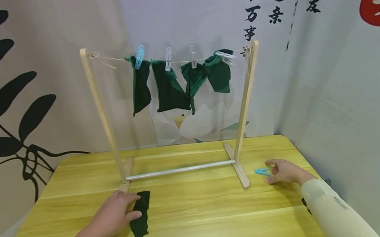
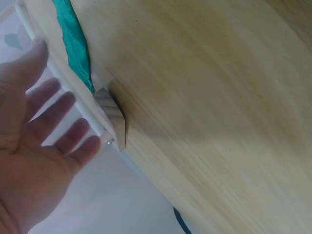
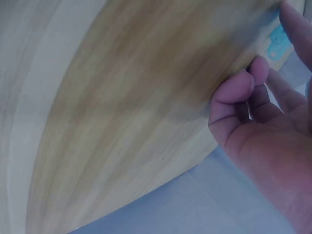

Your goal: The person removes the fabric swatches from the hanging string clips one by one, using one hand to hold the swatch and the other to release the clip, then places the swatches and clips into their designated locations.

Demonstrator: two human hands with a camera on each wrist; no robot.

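A dark green cloth point(image 1: 141, 216) lies flat on the yellow wooden table point(image 1: 207, 224), just in front of the left foot of a wooden drying rack point(image 1: 101, 108). My left hand point(image 1: 132, 205) rests on the cloth's left edge with straight fingers; the left wrist view shows that hand point(image 2: 63, 97) spread open beside the rack foot point(image 2: 113, 116) and the cloth point(image 2: 73, 41). My right hand point(image 1: 272, 174) sits right of the rack's right foot, fingertips at a blue clothespin point(image 1: 262, 172) lying on the table. In the right wrist view the loosely curled hand point(image 3: 265, 58) reaches toward the clothespin point(image 3: 278, 41).
Several dark green cloths point(image 1: 169, 86) hang from the rack's string, each held by a clip point(image 1: 140, 56). A white rod point(image 1: 180, 170) joins the rack's feet. Printed fabric walls stand close behind and to the right. The table edge runs near my right sleeve point(image 1: 335, 211).
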